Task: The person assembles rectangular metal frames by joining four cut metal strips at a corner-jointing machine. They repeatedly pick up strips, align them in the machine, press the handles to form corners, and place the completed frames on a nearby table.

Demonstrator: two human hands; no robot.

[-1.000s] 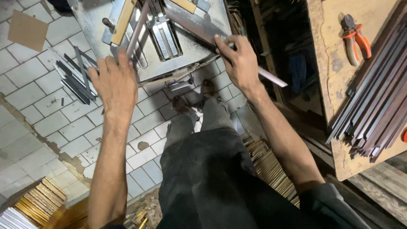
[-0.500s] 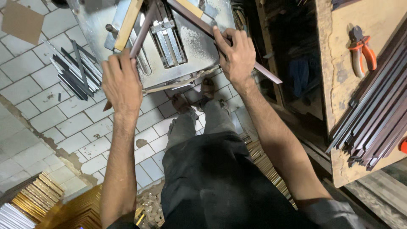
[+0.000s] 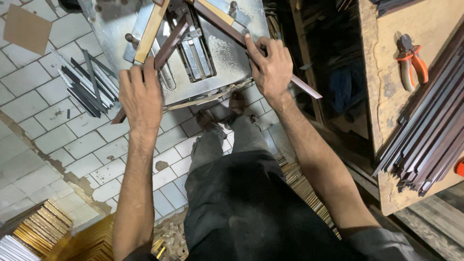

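A grey metal machine table (image 3: 227, 53) with fences and a dusty top stands in front of me. My left hand (image 3: 141, 94) presses a dark brown moulding strip (image 3: 169, 43) onto it, the strip running up towards the centre. My right hand (image 3: 270, 67) holds down a second brown strip (image 3: 304, 87) that slants from the machine's middle out past the right edge. The two strips meet in a V near the top. A light wooden fence piece (image 3: 150, 31) lies next to the left strip.
Cut dark strips (image 3: 87, 84) lie on the tiled floor to the left. A wooden bench (image 3: 386, 72) on the right carries orange-handled pliers (image 3: 411, 63) and a stack of long dark mouldings (image 3: 425, 145). Gold frame pieces (image 3: 38, 227) lie at the lower left. My legs stand below.
My left hand has moved up onto the left strip at the machine's edge. My right hand has slid further up along the right strip.
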